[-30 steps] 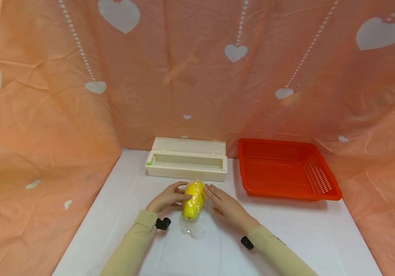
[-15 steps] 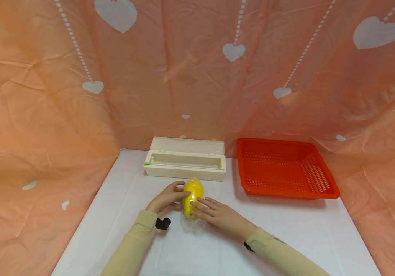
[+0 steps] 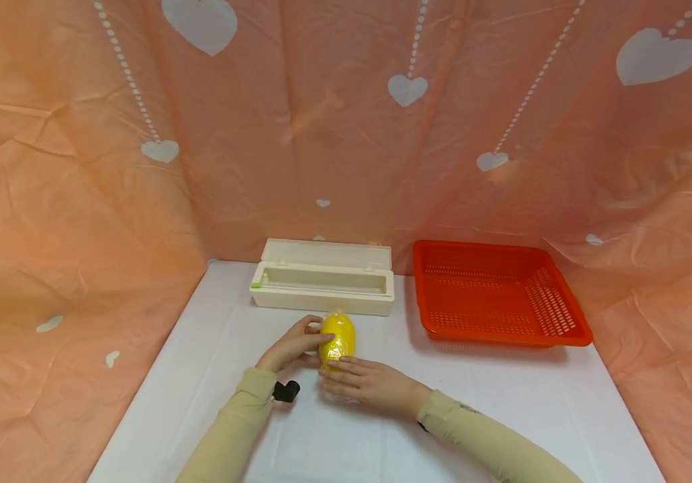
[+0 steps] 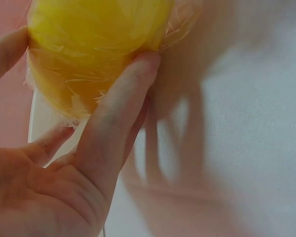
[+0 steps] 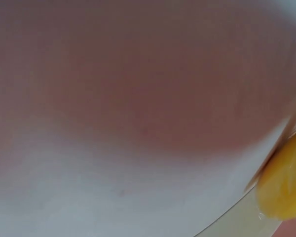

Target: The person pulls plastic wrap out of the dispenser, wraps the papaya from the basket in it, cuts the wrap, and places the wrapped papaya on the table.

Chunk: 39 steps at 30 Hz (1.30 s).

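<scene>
An oval yellow fruit (image 3: 338, 327) wrapped in clear plastic film (image 3: 341, 398) is near the middle of the white table. My left hand (image 3: 293, 346) holds it from the left, thumb on the near side and fingers around the far side; the left wrist view shows the wrinkled film on the fruit (image 4: 93, 34) between them. My right hand (image 3: 372, 385) lies across the fruit's near end, fingers fairly straight, pressing the loose film there. That hand covers the near end. In the right wrist view only part of the fruit (image 5: 284, 180) shows at the lower right edge.
Behind the fruit stands a long cream box (image 3: 321, 301) with its lid (image 3: 326, 253) raised and a green piece (image 3: 256, 285) at its left end. A red perforated basket (image 3: 478, 335) sits at the back right. Pink heart-patterned cloth (image 3: 321, 121) hangs around the table (image 3: 472, 416).
My right hand has moved from the fruit's right side down and left over its near end, folding the loose film there. My left hand keeps its hold; the fruit appears slightly turned.
</scene>
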Available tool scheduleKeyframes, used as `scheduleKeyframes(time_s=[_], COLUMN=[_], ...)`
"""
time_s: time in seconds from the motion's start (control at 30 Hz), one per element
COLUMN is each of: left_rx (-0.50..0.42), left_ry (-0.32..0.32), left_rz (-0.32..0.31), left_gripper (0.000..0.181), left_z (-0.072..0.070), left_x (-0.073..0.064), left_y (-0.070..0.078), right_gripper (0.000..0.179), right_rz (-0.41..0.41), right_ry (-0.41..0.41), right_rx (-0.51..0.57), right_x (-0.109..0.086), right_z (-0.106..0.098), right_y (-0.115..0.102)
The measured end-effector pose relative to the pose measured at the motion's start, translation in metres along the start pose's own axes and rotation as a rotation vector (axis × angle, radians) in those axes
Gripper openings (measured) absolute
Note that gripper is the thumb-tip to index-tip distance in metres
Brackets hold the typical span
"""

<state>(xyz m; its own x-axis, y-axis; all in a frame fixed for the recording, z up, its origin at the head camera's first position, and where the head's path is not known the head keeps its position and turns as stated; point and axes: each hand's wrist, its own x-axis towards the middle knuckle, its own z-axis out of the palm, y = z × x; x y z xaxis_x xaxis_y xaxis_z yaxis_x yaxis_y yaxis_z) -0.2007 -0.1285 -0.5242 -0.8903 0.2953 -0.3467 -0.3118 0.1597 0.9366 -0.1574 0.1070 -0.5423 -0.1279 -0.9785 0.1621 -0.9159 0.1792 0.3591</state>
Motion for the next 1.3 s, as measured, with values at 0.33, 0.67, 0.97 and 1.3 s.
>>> scheduleKeyframes(time_s=[0.33, 0.67, 0.97, 1.3], left_rx=[-0.001, 0.009, 0.004, 0.019], left_ry=[0.009, 0.02, 0.025, 0.01], left_rz=[-0.001, -0.009, -0.025, -0.015], left_gripper=[0.06, 0.059, 0.057, 0.056], left_z=[-0.001, 0.0, 0.001, 0.002], left_x=[0.004, 0.002, -0.001, -0.001], left_y=[0.001, 0.003, 0.005, 0.007], right_gripper=[0.042, 0.036, 0.022, 0.017], right_rz=[-0.052, 0.06, 0.319, 0.623], right_ry=[0.135, 0.292, 0.414, 0.513], right_rx=[0.066, 0.303, 0.702, 0.811], right_x=[-0.001, 0.004, 0.013, 0.021], right_z=[-0.006, -0.009, -0.005, 0.006], right_y=[0.004, 0.007, 0.006, 0.014])
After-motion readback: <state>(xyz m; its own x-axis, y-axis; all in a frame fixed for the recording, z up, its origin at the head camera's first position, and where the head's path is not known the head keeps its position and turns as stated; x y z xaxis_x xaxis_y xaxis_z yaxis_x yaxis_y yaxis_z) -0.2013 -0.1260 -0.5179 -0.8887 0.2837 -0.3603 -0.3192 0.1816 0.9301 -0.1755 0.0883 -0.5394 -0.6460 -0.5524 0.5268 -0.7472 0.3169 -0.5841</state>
